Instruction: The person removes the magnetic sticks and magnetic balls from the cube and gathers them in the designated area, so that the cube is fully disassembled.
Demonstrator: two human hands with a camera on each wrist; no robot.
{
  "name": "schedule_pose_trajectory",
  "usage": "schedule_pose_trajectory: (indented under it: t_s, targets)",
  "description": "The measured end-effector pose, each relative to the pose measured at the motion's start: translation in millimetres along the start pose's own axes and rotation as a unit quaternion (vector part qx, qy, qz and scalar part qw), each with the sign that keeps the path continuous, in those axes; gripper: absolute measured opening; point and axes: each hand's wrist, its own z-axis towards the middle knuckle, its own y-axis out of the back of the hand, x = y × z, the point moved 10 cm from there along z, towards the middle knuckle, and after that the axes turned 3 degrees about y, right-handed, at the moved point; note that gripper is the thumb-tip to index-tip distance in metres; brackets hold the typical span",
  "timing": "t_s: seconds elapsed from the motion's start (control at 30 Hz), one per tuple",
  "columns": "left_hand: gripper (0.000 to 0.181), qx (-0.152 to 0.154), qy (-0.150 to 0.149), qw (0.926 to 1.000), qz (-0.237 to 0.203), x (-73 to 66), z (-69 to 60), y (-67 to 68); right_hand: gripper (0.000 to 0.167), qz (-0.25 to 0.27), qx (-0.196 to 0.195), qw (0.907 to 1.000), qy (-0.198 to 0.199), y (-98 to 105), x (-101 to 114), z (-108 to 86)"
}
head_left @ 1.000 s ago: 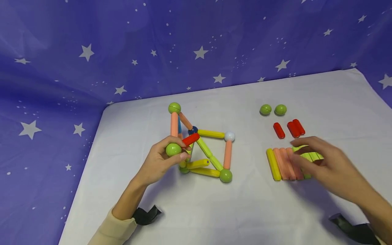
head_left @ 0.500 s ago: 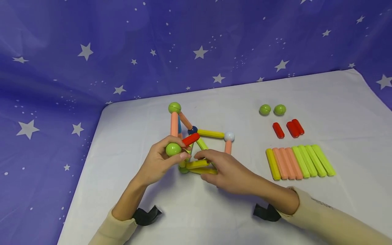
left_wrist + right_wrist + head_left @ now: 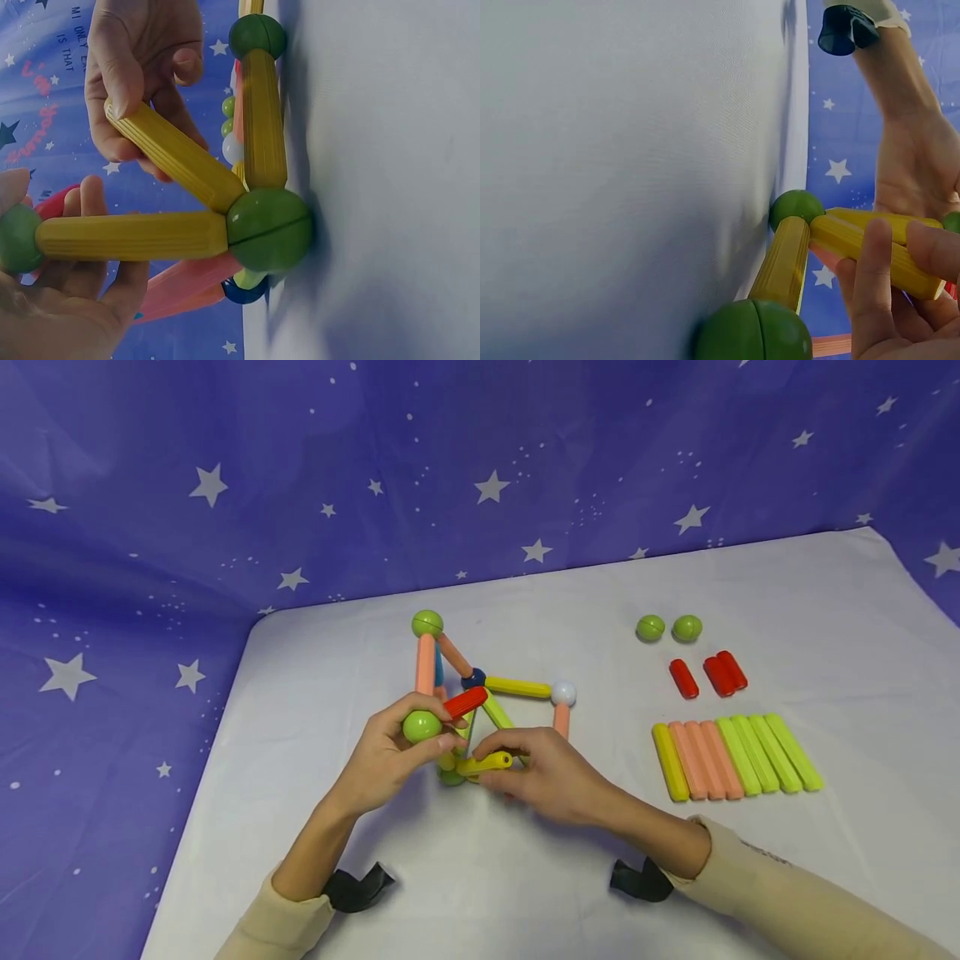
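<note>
My left hand holds the frame of rods by a green ball, its fingers around the joint where a red rod sticks out. In the left wrist view a yellow rod runs from that ball to a low green ball. My right hand pinches the free end of a slanting yellow rod, whose other end meets the low ball. Another yellow rod lies along the table from the same ball. Pink, light green and blue rods are partly hidden behind my hands.
On the white table, two green balls and several short red rods lie to the right. Below them is a row of yellow, pink and light green rods. A starry blue cloth hangs behind.
My right hand has come left from the row of rods to the structure and now pinches the slanting yellow rod. My left hand has hardly moved.
</note>
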Motion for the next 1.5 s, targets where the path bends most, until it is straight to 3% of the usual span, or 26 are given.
schedule_pose_trajectory:
  t_s: [0.23,0.37,0.43,0.63,0.83,1.13,1.33,1.5]
  targets:
    - [0.017,-0.006,-0.006,0.9994,0.034,-2.0,0.3,1.3,0.018,0.062,0.006,0.998,-0.011,2,-2,0.9]
    - [0.016,-0.007,-0.006,0.9992,0.038,-3.1,1.2,1.0,0.016,0.054,0.003,0.9984,0.012,4,5,0.4]
    - [0.016,-0.009,-0.008,0.9993,0.036,-3.4,1.1,1.5,0.016,0.027,-0.003,0.9995,0.016,8,8,-1.8]
    - [0.016,-0.011,-0.012,0.9995,0.028,-2.2,-0.3,2.4,0.023,-0.011,-0.043,0.9989,-0.014,40,0,-19.7]
    - [0.018,-0.012,-0.005,0.9996,0.026,-2.5,-0.7,1.3,0.026,-0.003,-0.089,0.9958,-0.02,74,-4,-41.1]
    - [0.017,-0.013,-0.007,0.9997,0.019,-1.5,-1.3,2.1,0.043,-0.011,-0.097,0.9951,-0.015,89,-3,-54.3]
    - [0.016,-0.006,-0.009,0.9999,0.007,-1.1,-1.0,1.0,0.056,-0.06,-0.093,0.992,-0.06,94,-22,-65.1]
    - [0.017,-0.007,-0.002,0.9999,0.011,-0.2,-0.8,0.6,0.056,-0.139,-0.084,0.9811,-0.105,101,-41,-75.6]
